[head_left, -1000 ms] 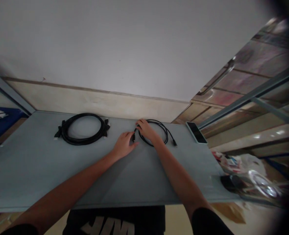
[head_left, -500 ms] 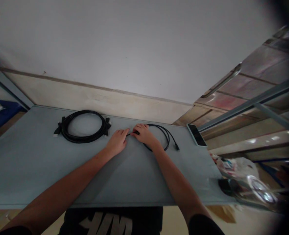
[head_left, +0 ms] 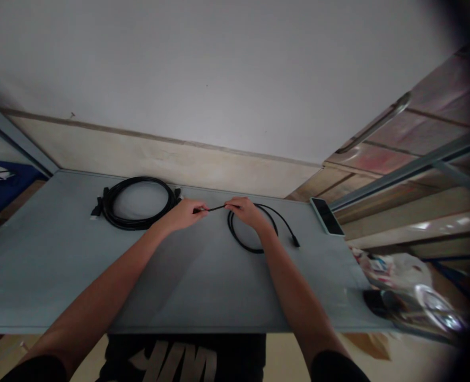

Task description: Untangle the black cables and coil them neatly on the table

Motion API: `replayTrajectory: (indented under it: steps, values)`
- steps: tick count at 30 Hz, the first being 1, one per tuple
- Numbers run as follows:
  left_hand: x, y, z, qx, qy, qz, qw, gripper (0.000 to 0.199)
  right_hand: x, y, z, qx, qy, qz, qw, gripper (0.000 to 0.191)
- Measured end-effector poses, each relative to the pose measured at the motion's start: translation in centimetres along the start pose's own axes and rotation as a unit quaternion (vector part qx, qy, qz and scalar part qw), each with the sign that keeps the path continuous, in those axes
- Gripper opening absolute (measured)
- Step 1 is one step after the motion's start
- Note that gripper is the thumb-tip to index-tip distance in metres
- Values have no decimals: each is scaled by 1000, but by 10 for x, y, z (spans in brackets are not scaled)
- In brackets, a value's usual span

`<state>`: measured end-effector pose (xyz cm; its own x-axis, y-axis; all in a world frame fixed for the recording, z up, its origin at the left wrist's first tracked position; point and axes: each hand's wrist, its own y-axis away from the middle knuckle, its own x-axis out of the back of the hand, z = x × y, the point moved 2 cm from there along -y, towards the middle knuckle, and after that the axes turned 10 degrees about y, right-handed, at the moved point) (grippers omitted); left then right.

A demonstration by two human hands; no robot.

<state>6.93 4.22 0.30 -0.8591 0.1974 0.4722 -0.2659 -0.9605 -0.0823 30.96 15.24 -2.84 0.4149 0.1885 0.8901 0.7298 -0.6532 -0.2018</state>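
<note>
Head view: left hand (head_left: 185, 212) and right hand (head_left: 243, 208) pinch a thin cable (head_left: 216, 208), its coil beneath the right.

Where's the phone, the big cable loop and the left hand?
Phone (head_left: 327, 216): head view, middle of its screen.
Big cable loop (head_left: 130, 225): head view, its near side.
Left hand (head_left: 182, 214): head view, back of the hand.

We seem to be in a modest lived-in room, perhaps a home or dormitory, though we cannot tell which. A plain grey table (head_left: 203, 286) stands against a scuffed wall (head_left: 179, 69) between metal posts, with a phone (head_left: 327, 216) at its far right, plastic bags (head_left: 410, 270) beyond its right edge and a blue surface (head_left: 4, 185) to the left.
</note>
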Motion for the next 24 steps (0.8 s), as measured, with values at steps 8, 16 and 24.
replayTrajectory:
  steps: [8,16,24]
  values:
    - [69,21,4,50,65,83,993,40,35,23,82,-148,18,104,983,21]
    - [-24,2,-4,24,83,91,992,42,8,4,-15,-30,17,35,999,25]
    - [15,11,-5,68,74,-172,980,28,11,10,-9,-89,-163,-97,978,19]
